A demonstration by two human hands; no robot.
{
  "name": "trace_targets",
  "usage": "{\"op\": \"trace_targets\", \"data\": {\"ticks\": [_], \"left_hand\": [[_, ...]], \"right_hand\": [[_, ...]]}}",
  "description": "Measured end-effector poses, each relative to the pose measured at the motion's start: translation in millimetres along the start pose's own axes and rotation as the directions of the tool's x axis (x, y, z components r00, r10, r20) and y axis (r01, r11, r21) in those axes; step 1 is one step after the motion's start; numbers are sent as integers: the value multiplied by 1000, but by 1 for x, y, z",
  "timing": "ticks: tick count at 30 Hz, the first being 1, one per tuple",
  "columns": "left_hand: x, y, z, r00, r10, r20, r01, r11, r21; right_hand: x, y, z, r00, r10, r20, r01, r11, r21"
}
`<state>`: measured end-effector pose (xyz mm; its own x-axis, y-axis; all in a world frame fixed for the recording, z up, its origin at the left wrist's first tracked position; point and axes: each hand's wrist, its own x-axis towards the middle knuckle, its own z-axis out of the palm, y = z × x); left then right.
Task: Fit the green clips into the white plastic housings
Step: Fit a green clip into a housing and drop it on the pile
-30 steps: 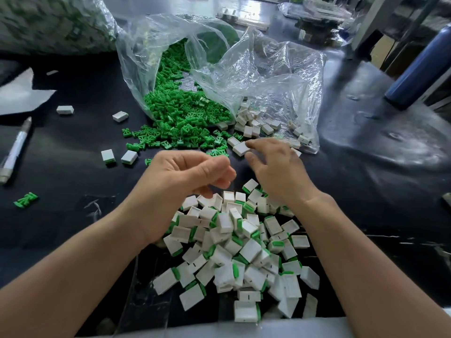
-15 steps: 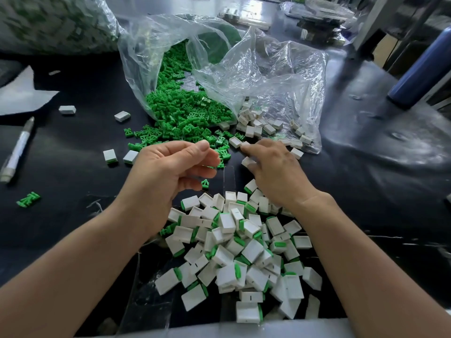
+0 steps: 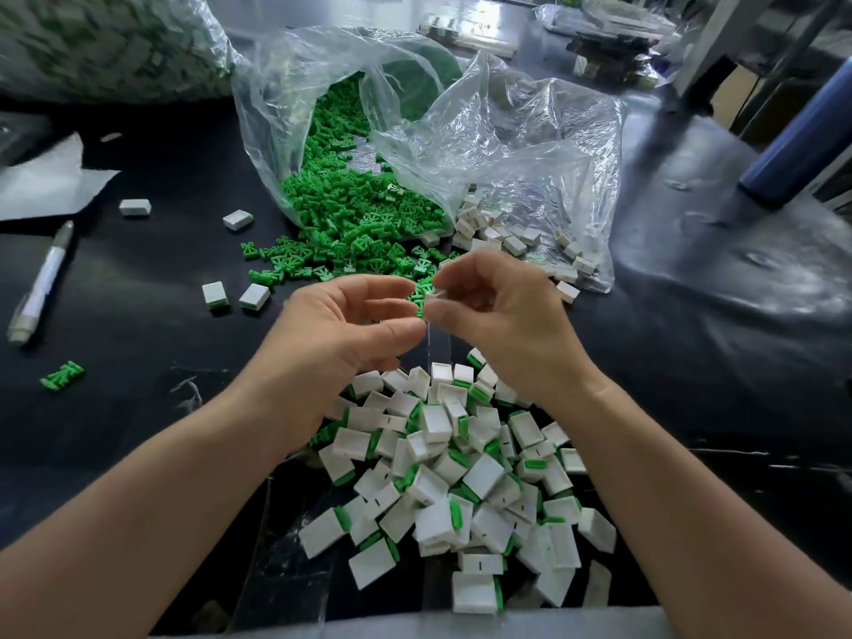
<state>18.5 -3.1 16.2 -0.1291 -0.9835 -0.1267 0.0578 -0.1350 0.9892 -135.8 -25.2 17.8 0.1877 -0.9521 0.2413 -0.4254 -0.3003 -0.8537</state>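
My right hand [image 3: 507,325] pinches a small white housing [image 3: 435,295] between thumb and forefinger, above the black table. My left hand [image 3: 341,339] faces it, its thumb and forefinger pinching a green clip [image 3: 420,309] right against the housing's open side. The clip is mostly hidden by the fingertips. Behind the hands, loose green clips [image 3: 359,214] spill from a clear plastic bag [image 3: 507,131]. Empty white housings [image 3: 507,237] lie at the bag's right mouth. Below my hands lies a heap of housings with green clips fitted [image 3: 461,477].
A white pen [image 3: 41,283] and a sheet of paper [image 3: 41,182] lie at the left, with a few stray housings [image 3: 237,220] and a stray clip [image 3: 62,375]. A full bag [image 3: 106,43] sits at the back left, a blue bottle [image 3: 802,131] at the right.
My right hand lifted a white housing off the table. My left hand rose from the green clips, and both hands came together above the heap.
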Motion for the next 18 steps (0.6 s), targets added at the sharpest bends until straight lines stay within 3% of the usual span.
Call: {"op": "trace_targets", "data": {"ticks": [3,7,8,10,12,18], "left_hand": [[-3,1,1,997,59,55,-57,998,-29],[-1,1,-1,997,75,-26,-75,997,-6],[0,1,-1,995,80,-60,-80,997,1],[2,1,-1,987,94,-127,-96,995,-4],[2,2,-2,980,100,-171,-104,995,-13],[2,4,-1,982,93,-163,-98,995,-25]], "right_hand": [[-4,-6,5,1000,-15,15,13,996,84],[-3,-5,-1,998,18,60,-33,966,256],[-3,-3,-1,999,35,23,-39,978,207],[1,5,0,999,27,-31,-30,994,-106],[2,13,2,998,37,42,-16,905,-425],[6,19,6,969,98,229,93,710,-698]]}}
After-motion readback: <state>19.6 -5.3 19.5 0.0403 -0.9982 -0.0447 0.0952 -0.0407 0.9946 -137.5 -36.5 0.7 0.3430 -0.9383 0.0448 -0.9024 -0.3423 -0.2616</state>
